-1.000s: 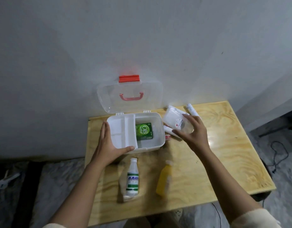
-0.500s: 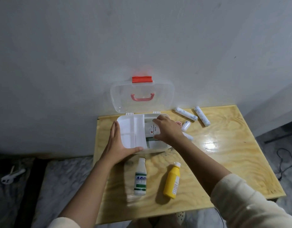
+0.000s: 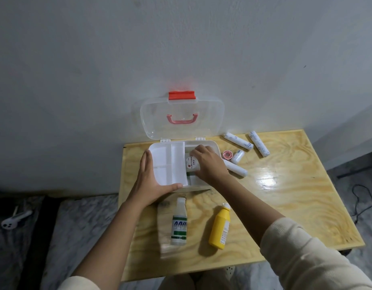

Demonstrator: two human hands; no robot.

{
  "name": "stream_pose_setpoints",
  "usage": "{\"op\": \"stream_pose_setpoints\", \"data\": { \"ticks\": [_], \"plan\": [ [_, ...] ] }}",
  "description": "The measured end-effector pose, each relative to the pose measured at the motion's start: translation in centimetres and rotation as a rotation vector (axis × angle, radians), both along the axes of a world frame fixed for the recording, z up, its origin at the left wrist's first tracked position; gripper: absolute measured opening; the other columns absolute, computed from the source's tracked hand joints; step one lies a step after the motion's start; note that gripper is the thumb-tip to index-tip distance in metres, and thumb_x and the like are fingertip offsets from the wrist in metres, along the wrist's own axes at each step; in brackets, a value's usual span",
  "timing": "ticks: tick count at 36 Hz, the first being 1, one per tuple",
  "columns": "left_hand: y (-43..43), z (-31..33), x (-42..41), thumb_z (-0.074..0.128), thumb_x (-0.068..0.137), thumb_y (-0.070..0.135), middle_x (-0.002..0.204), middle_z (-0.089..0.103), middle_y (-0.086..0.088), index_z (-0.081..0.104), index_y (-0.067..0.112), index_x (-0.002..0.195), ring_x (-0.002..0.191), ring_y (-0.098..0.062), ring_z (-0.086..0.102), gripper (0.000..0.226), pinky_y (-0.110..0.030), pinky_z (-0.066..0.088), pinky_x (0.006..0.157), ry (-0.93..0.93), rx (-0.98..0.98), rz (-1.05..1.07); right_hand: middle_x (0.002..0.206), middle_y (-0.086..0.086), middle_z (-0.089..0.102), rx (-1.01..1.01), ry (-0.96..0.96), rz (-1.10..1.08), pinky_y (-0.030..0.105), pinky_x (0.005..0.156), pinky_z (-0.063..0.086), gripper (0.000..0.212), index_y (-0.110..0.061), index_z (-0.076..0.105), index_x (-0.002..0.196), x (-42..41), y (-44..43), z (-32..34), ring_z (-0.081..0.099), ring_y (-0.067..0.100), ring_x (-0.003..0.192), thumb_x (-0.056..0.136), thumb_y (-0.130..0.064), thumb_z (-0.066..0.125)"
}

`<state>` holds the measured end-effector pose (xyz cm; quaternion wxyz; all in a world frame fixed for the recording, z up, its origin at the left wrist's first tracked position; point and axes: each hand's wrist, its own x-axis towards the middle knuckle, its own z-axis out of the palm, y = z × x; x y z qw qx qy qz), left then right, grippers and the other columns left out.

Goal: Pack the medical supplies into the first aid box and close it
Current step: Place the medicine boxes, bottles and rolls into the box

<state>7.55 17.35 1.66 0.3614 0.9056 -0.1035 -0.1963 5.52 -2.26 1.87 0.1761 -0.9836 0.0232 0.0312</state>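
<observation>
The white first aid box (image 3: 214, 146) stands open on the wooden table (image 3: 285, 197), its clear lid (image 3: 210, 114) with red latch leaning back against the wall. A white divided tray (image 3: 168, 162) rests over the box's left half. My left hand (image 3: 151, 181) grips the box's front left corner and tray edge. My right hand (image 3: 208, 164) reaches into the right compartment, pressing down a clear packet with a round "cling film" label (image 3: 191, 163). Several white bandage rolls (image 3: 238, 141) and a small red tape roll (image 3: 226, 154) lie right of the box.
A white bottle with a green label (image 3: 179, 222) and a yellow bottle (image 3: 219, 227) lie on the table in front of the box. A grey wall stands right behind the table. A dark cable (image 3: 363, 197) lies on the floor at right.
My right hand carried the clear packet from beside the box into the right compartment, over the green box. My left hand stayed on the box.
</observation>
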Motion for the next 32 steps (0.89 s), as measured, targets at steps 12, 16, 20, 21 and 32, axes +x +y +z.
{"op": "stream_pose_setpoints", "data": {
  "ticks": [12,16,20,21,32],
  "plan": [
    [0.1,-0.2,0.0,0.083,0.053,0.058,0.159,-0.013,0.01,-0.015,0.021,0.151,0.147,-0.015,0.002,0.143,-0.039,0.02,0.116,-0.015,-0.018,-0.001,0.117,0.007,0.055,-0.066,-0.069,0.036,0.034,0.081,0.047,0.043,-0.013,0.057,0.116,1.4,0.3,-1.1,0.049,0.025,0.106,0.075,-0.014,0.07],
    [0.1,-0.2,0.0,0.083,0.053,0.057,0.159,-0.012,0.011,-0.015,0.021,0.151,0.147,-0.014,0.001,0.143,-0.036,0.018,0.116,-0.02,-0.024,0.006,0.116,0.007,0.054,-0.062,-0.069,0.04,0.034,0.082,0.046,0.044,-0.013,0.057,0.117,1.4,0.2,-1.1,0.048,0.025,0.105,0.075,-0.014,0.07],
    [0.0,-0.2,-0.1,0.084,0.052,0.056,0.16,-0.011,0.01,-0.013,0.021,0.152,0.147,-0.016,0.004,0.144,-0.04,0.021,0.117,-0.017,-0.021,0.015,0.121,0.007,0.053,-0.032,-0.065,0.02,0.035,0.087,0.046,0.045,-0.013,0.056,0.12,1.0,0.3,-1.0,0.048,0.025,0.109,0.077,-0.014,0.069],
    [0.0,-0.2,0.0,0.085,0.052,0.056,0.16,-0.01,0.01,-0.013,0.02,0.152,0.147,-0.017,0.004,0.144,-0.041,0.021,0.117,-0.014,-0.023,0.018,0.123,0.007,0.052,-0.021,-0.061,0.015,0.035,0.088,0.046,0.045,-0.013,0.055,0.121,0.9,0.3,-1.0,0.047,0.025,0.111,0.078,-0.014,0.068],
    [-0.2,-0.1,-0.5,0.086,0.051,0.056,0.16,0.001,0.007,-0.004,0.024,0.152,0.147,-0.02,0.011,0.139,-0.045,0.026,0.115,-0.021,-0.023,0.081,0.129,0.006,0.055,0.209,-0.065,-0.131,0.036,0.087,0.049,0.041,-0.012,0.053,0.125,-1.0,0.1,0.6,0.05,0.023,0.118,0.084,-0.013,0.061]
  ]
}}
